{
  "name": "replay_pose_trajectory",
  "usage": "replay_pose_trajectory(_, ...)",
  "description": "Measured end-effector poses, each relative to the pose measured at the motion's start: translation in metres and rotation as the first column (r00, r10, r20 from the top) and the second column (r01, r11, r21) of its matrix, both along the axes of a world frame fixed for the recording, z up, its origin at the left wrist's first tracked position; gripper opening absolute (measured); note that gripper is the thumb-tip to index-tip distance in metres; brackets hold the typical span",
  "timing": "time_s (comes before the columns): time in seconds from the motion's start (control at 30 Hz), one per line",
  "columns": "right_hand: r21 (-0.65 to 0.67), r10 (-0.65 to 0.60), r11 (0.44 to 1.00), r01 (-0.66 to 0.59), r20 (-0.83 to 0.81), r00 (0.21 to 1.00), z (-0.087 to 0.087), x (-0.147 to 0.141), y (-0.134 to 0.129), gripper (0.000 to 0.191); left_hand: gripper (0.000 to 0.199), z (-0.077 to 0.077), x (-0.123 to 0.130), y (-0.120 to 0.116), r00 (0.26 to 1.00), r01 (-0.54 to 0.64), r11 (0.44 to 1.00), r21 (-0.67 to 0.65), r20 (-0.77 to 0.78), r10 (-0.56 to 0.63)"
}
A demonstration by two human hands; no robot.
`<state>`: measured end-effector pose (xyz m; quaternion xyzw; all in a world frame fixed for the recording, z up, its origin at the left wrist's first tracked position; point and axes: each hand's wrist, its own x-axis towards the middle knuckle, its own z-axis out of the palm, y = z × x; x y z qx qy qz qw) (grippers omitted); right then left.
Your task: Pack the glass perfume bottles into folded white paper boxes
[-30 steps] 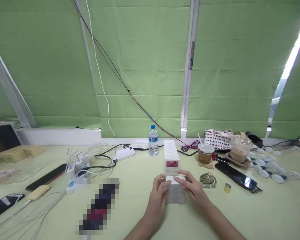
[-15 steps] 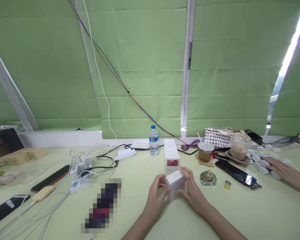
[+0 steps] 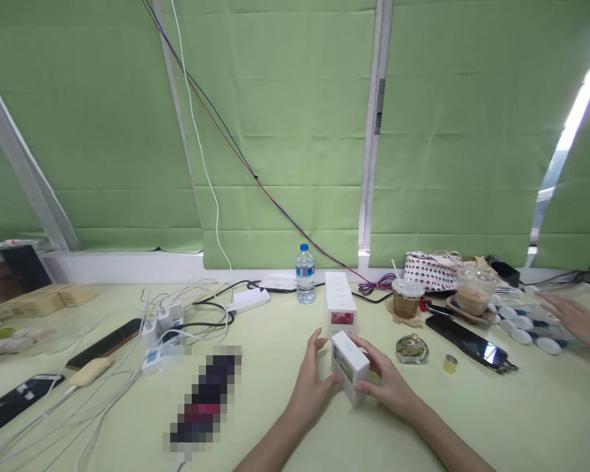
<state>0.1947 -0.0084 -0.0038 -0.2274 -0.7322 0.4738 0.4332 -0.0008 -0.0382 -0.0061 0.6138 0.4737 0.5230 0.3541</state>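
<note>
A small white box (image 3: 356,360) stands tilted and turned in front of me, with a dark picture panel on its left face. My right hand (image 3: 389,383) grips it from the right, thumb on the near side and fingers behind. My left hand (image 3: 313,380) is beside it, fingers raised and apart from the box; only the thumb tip reaches its left face. Directly beyond stands a row of white boxes (image 3: 339,295), the nearest showing a pink-red picture.
A glass perfume bottle (image 3: 412,349), a gold cap (image 3: 450,364) and a black phone (image 3: 467,341) lie to the right. A water bottle (image 3: 305,275) stands behind. Cables and a power strip (image 3: 160,354) spread left. At far right, a co-worker's hand (image 3: 577,318) is near white-capped vials (image 3: 521,322).
The white box has turned in my hands, bringing its picture panel into sight. My left fingers have come off it. The co-worker's hand has moved back and right from the vials.
</note>
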Motion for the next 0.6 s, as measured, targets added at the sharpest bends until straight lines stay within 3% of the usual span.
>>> replay_pose_trajectory(0.07,-0.041,-0.02,0.999,0.019,-0.022,1.0,-0.001,-0.003,-0.002,0.07,0.093,0.002,0.0,-0.001,0.988,0.148,0.988,-0.039,0.037,-0.147)
replay_pose_trajectory(0.13,-0.084,-0.057,0.995,0.05,-0.079,0.995,-0.003,-0.004,-0.001,0.057,0.093,0.003,0.001,-0.002,0.973,0.225,0.974,-0.026,0.048,-0.224)
replay_pose_trajectory(0.27,-0.097,-0.147,0.985,0.141,-0.059,0.987,-0.006,0.001,0.009,0.038,0.087,-0.001,0.0,0.0,0.978,0.208,0.978,-0.029,0.019,-0.207)
replay_pose_trajectory(0.43,0.041,-0.213,0.976,0.214,-0.03,0.977,-0.005,0.003,0.014,0.033,0.088,-0.009,-0.001,0.004,0.976,0.214,0.976,-0.046,-0.028,-0.216)
replay_pose_trajectory(0.6,0.115,-0.202,0.973,0.199,0.01,0.979,-0.006,0.004,0.012,0.03,0.09,-0.009,-0.001,0.002,0.973,0.199,0.979,-0.053,-0.106,-0.204)
